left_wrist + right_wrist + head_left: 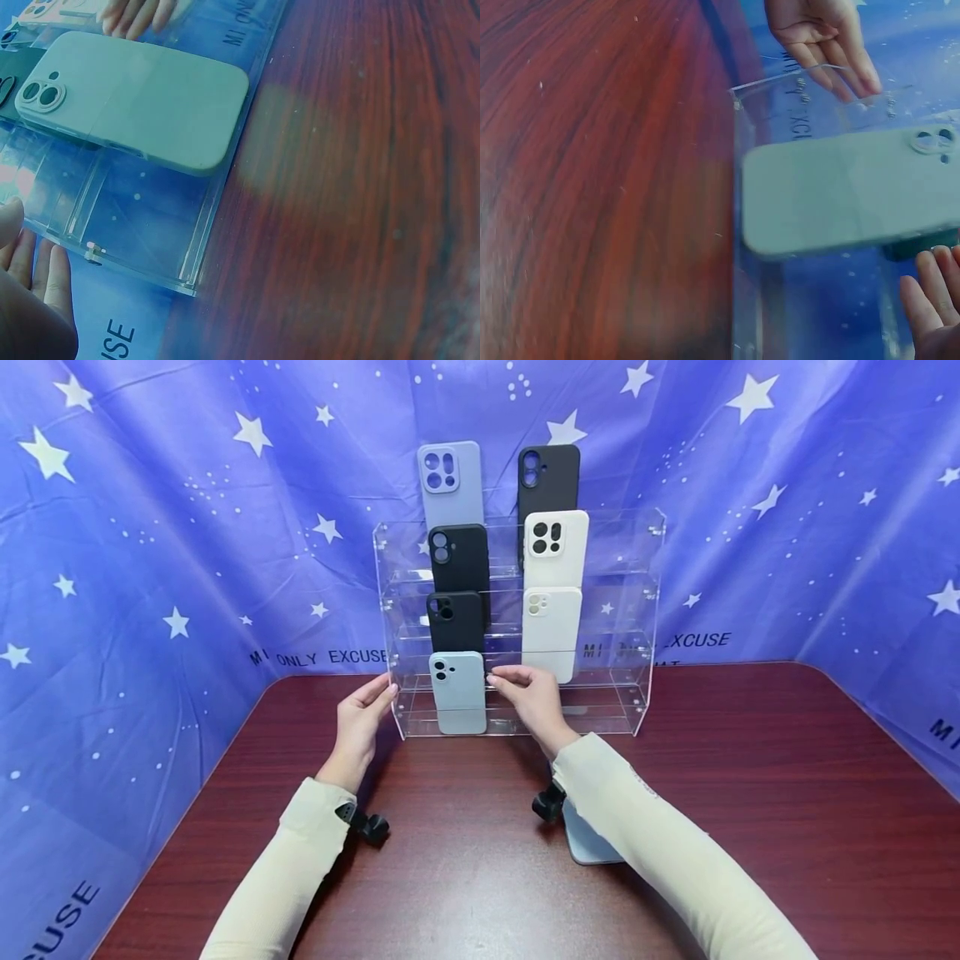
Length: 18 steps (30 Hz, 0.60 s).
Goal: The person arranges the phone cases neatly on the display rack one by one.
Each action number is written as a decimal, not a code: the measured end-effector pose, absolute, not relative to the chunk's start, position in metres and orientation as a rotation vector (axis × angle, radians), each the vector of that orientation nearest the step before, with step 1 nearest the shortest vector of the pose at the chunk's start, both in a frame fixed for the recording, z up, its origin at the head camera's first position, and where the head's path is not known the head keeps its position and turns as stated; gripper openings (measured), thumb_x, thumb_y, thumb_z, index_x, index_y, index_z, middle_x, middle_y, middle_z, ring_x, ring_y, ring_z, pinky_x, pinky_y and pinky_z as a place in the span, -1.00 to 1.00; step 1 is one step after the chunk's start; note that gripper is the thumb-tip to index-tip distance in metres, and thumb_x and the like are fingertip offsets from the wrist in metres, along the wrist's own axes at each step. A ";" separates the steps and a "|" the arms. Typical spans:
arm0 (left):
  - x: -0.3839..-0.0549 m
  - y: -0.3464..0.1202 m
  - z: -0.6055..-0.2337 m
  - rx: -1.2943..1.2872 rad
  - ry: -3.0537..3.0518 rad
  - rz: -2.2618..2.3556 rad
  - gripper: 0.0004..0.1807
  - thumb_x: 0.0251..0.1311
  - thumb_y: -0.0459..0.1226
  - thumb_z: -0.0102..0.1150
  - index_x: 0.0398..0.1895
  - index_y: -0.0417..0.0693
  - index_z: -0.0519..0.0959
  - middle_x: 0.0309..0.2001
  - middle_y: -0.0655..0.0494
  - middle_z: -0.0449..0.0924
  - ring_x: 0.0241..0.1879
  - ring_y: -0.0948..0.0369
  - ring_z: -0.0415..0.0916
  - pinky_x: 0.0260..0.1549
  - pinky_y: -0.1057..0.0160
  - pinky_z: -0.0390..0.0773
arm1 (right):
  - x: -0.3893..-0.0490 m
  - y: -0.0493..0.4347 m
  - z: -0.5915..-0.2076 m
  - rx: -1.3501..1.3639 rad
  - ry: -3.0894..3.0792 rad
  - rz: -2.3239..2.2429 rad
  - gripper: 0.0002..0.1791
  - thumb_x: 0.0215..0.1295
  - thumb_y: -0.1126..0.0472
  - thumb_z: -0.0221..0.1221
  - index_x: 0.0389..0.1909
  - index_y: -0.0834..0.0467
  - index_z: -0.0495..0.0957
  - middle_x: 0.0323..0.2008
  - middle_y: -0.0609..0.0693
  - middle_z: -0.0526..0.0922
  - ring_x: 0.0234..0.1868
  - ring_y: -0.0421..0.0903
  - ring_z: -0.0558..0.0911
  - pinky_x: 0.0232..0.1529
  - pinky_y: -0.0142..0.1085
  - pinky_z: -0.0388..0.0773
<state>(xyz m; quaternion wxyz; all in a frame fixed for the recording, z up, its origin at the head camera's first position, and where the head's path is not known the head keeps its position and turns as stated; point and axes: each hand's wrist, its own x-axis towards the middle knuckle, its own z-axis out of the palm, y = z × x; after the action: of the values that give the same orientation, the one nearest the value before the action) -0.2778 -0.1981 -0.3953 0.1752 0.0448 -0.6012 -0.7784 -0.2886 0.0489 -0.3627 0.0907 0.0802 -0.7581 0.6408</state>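
A light blue phone case (459, 706) stands upright at the front left of a clear acrylic tiered display rack (606, 727). My left hand (358, 722) is at the rack's left side panel, its fingertips at the panel edge. Just right of the light blue case is my right hand (534, 697), with thumb and fingers extended towards the case's edge. In the right wrist view the fingers of the right hand (934, 300) lie beside the case (832, 191), with nothing held between them. Behind this case rises a black phone case (454, 622).
Another black case (457, 558) and a lavender case (465, 502) stand higher in the left column. The right column holds two white cases (557, 631) and a black case (558, 485). Partly under my right sleeve, a grey-blue case (588, 843) lies on the wooden table (450, 893).
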 end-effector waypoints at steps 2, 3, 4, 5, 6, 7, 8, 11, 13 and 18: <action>-0.279 -0.197 -0.396 0.124 -1.697 -2.209 -0.56 0.13 -0.50 0.20 0.11 -0.48 0.43 -0.38 0.36 0.68 -0.37 0.43 0.60 -0.29 0.46 0.59 | -0.286 0.058 -0.358 0.253 -2.259 1.901 -0.70 0.14 0.21 0.32 -0.14 0.27 0.66 -0.20 0.14 0.71 -0.24 -0.26 0.59 -0.25 -0.50 0.48; -0.279 -0.197 -0.397 0.120 -1.694 -2.212 -0.55 0.13 -0.50 0.20 0.11 -0.48 0.43 -0.37 0.35 0.68 -0.37 0.43 0.60 -0.29 0.46 0.59 | -0.285 0.063 -0.356 0.262 -2.267 1.888 -0.69 0.14 0.19 0.32 -0.12 0.26 0.65 -0.18 0.12 0.70 -0.22 -0.26 0.60 -0.23 -0.50 0.49; -0.279 -0.198 -0.397 0.121 -1.690 -2.212 -0.55 0.13 -0.49 0.21 0.11 -0.47 0.43 -0.37 0.35 0.69 -0.37 0.42 0.60 -0.29 0.46 0.59 | -0.283 0.067 -0.353 0.274 -2.277 1.868 -0.68 0.14 0.17 0.32 -0.11 0.24 0.65 -0.17 0.11 0.70 -0.21 -0.26 0.60 -0.22 -0.49 0.50; -0.279 -0.198 -0.397 0.122 -1.685 -2.213 -0.55 0.12 -0.48 0.22 0.11 -0.46 0.44 -0.37 0.35 0.69 -0.37 0.41 0.60 -0.29 0.45 0.59 | -0.282 0.072 -0.350 0.287 -2.286 1.845 -0.67 0.14 0.15 0.32 -0.10 0.22 0.65 -0.16 0.10 0.70 -0.22 -0.27 0.60 -0.24 -0.49 0.51; -0.279 -0.199 -0.397 0.119 -1.687 -2.212 -0.55 0.12 -0.47 0.23 0.11 -0.42 0.46 -0.37 0.35 0.69 -0.37 0.41 0.60 -0.29 0.45 0.59 | -0.281 0.078 -0.347 0.308 -2.286 1.820 -0.67 0.14 0.15 0.33 -0.10 0.21 0.65 -0.16 0.09 0.70 -0.22 -0.28 0.60 -0.23 -0.49 0.51; -0.279 -0.199 -0.397 0.117 -1.687 -2.211 -0.56 0.12 -0.47 0.24 0.10 -0.38 0.48 -0.37 0.35 0.69 -0.37 0.41 0.60 -0.29 0.45 0.59 | -0.279 0.083 -0.344 0.329 -2.284 1.792 -0.67 0.13 0.15 0.33 -0.10 0.21 0.66 -0.16 0.09 0.70 -0.23 -0.29 0.60 -0.23 -0.49 0.52; -0.279 -0.199 -0.396 0.114 -1.689 -2.212 -0.59 0.12 -0.46 0.25 0.08 -0.31 0.51 -0.37 0.36 0.69 -0.36 0.40 0.60 -0.28 0.45 0.59 | -0.277 0.090 -0.342 0.349 -2.277 1.767 -0.68 0.13 0.16 0.33 -0.11 0.21 0.66 -0.16 0.11 0.70 -0.26 -0.31 0.61 -0.24 -0.49 0.52; -0.278 -0.199 -0.396 0.116 -1.677 -2.216 -0.75 0.12 -0.48 0.23 -0.15 -0.07 0.63 -0.38 0.35 0.69 -0.37 0.41 0.60 -0.29 0.45 0.59 | -0.270 0.109 -0.336 0.397 -2.277 1.721 -0.67 0.14 0.15 0.33 -0.10 0.22 0.65 -0.17 0.13 0.70 -0.28 -0.35 0.62 -0.22 -0.50 0.54; -0.278 -0.198 -0.396 0.115 -1.673 -2.219 -0.76 0.11 -0.49 0.23 -0.24 0.01 0.65 -0.38 0.34 0.69 -0.36 0.41 0.60 -0.29 0.45 0.59 | -0.264 0.122 -0.335 0.414 -2.293 1.700 -0.65 0.15 0.13 0.32 -0.08 0.23 0.64 -0.16 0.12 0.70 -0.25 -0.37 0.62 -0.19 -0.51 0.53; -0.278 -0.198 -0.397 0.118 -1.681 -2.221 -0.77 0.11 -0.48 0.24 -0.17 -0.07 0.65 -0.37 0.33 0.69 -0.34 0.40 0.60 -0.27 0.43 0.60 | -0.244 0.148 -0.343 0.426 -2.361 1.713 -0.58 0.19 0.09 0.29 -0.02 0.26 0.59 -0.13 0.07 0.70 -0.18 -0.35 0.63 -0.16 -0.51 0.53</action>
<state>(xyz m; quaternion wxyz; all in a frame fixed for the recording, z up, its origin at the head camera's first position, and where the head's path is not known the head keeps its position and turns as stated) -0.2782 -0.1984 -0.3969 0.1756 0.0418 -0.5936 -0.7842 -0.2437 0.1480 -0.3430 0.0968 0.1439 -0.7972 0.5783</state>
